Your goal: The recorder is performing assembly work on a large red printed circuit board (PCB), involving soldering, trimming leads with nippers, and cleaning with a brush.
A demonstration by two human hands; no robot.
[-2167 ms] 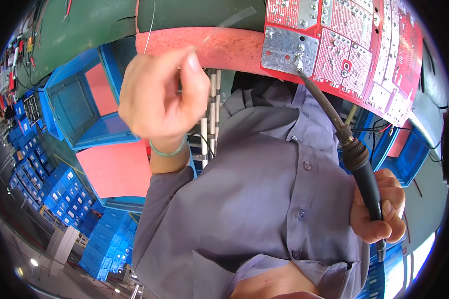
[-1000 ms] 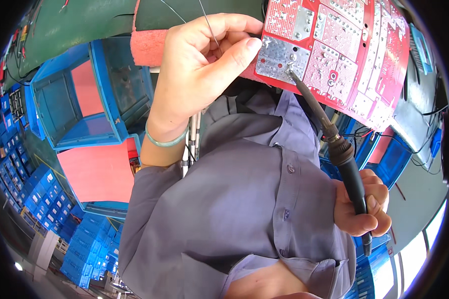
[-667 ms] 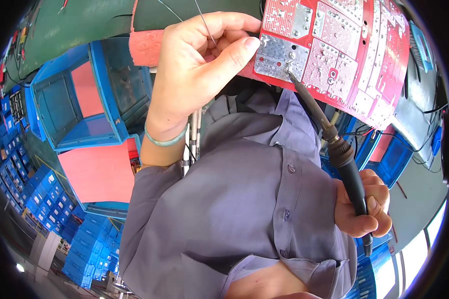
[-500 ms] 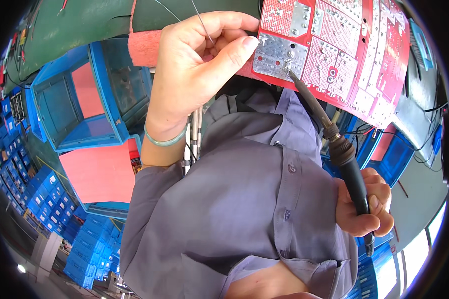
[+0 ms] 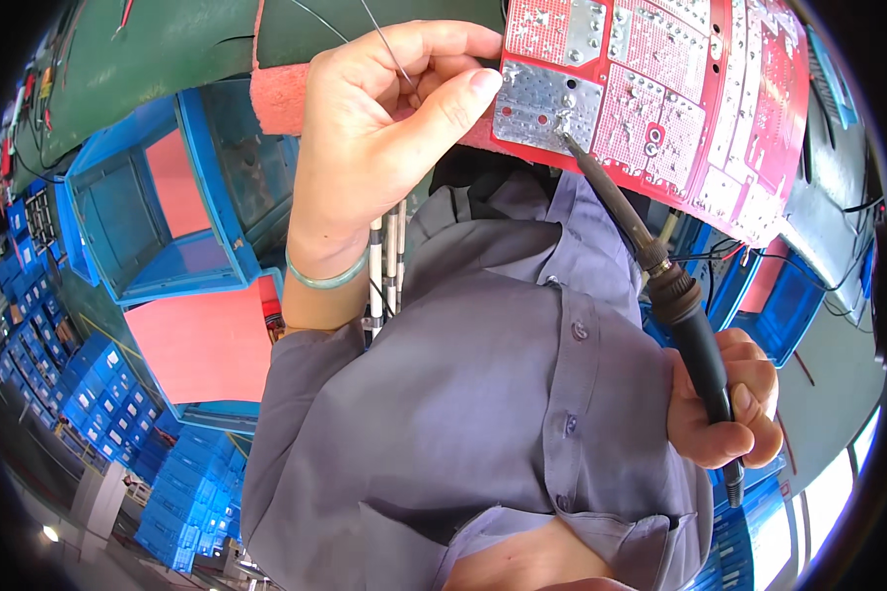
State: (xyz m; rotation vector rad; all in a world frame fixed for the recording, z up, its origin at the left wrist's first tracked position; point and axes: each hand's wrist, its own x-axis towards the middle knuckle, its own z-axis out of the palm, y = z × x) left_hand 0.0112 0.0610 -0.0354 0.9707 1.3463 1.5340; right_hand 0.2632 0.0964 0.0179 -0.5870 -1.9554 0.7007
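Note:
A red printed circuit board [image 5: 641,108] stands at the top, its solder side with silvery pads and joints showing. My left hand [image 5: 379,133], wearing a pale green bangle [image 5: 327,280], has its thumb and forefinger at the board's left edge. Thin grey solder wire [image 5: 387,45] runs down into its curled fingers; the wire's end is hidden. Low on the right, my right hand [image 5: 724,409] is wrapped round the black handle of a soldering iron [image 5: 682,310]. The iron slants up to the left, with its tip on the silvery pad at the board's lower left.
Beneath the board shows a pink foam pad [image 5: 278,98] on the green bench mat [image 5: 168,49]. Blue bins [image 5: 158,197] stand left, one with a pink sheet [image 5: 202,340]. More blue boxes [image 5: 182,502] are stacked at lower left. Cables [image 5: 798,266] trail at right.
The board, my left hand and the iron's tip have shifted slightly left in the picture. Both hands keep their grip, and the tip stays on the same pad.

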